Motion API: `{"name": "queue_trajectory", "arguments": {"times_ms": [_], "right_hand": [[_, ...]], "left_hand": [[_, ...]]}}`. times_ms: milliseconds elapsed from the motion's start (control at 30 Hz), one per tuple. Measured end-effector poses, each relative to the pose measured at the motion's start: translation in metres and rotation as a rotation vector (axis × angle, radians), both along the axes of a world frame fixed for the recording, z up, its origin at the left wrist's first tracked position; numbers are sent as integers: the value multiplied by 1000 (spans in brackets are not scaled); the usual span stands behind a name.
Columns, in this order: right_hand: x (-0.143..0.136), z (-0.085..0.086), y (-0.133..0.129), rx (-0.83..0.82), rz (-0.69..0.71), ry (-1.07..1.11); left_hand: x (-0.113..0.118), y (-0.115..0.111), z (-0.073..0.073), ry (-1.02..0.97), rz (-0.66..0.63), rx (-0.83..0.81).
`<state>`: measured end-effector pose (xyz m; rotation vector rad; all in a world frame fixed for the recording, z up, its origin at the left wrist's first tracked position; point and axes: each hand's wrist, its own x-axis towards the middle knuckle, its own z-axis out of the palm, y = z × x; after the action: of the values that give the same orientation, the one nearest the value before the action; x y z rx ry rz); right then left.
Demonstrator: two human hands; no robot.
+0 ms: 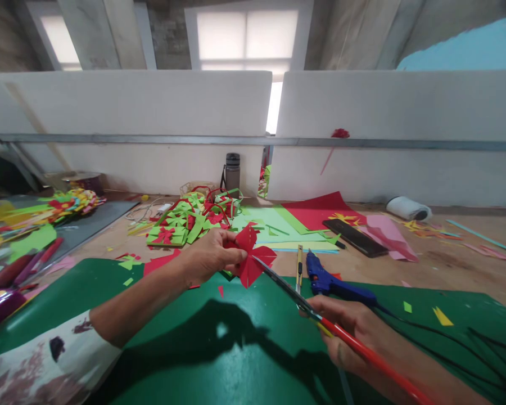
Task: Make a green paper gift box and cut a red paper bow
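Note:
My left hand [215, 256] pinches a red paper flower [261, 256] with pointed petals, holding it up over the green mat. My right hand [354, 332] is closed around scissors [280, 281] with long metal blades and a red handle. Their tip reaches the middle of the flower. The fingers' undersides are partly hidden. Just beyond my right hand lie a blue glue gun [326, 278] and a yellow box cutter [299, 264].
A green cutting mat [185, 349] covers the near table. Behind are a heap of green and red paper pieces [194, 216], a bottle [231, 174], red paper sheets [320, 208], a phone [356, 237] and a white roll [408, 208]. The glue gun's cord [430, 326] runs right.

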<state>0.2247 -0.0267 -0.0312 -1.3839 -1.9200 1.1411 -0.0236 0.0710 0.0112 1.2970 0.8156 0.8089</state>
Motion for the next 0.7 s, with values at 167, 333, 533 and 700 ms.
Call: {"name": "queue_trajectory", "arguments": {"times_ms": [167, 333, 533, 700], "right_hand": [[-4, 12, -2, -113, 43, 84], [-9, 21, -6, -175, 35, 129], [-9, 16, -5, -197, 0, 102], [-3, 3, 1, -128, 12, 94]], "left_hand": [[1, 1, -2, -13, 15, -20], [2, 0, 0, -25, 13, -45], [3, -1, 0, -53, 39, -79], [4, -2, 0, -108, -5, -89]]}}
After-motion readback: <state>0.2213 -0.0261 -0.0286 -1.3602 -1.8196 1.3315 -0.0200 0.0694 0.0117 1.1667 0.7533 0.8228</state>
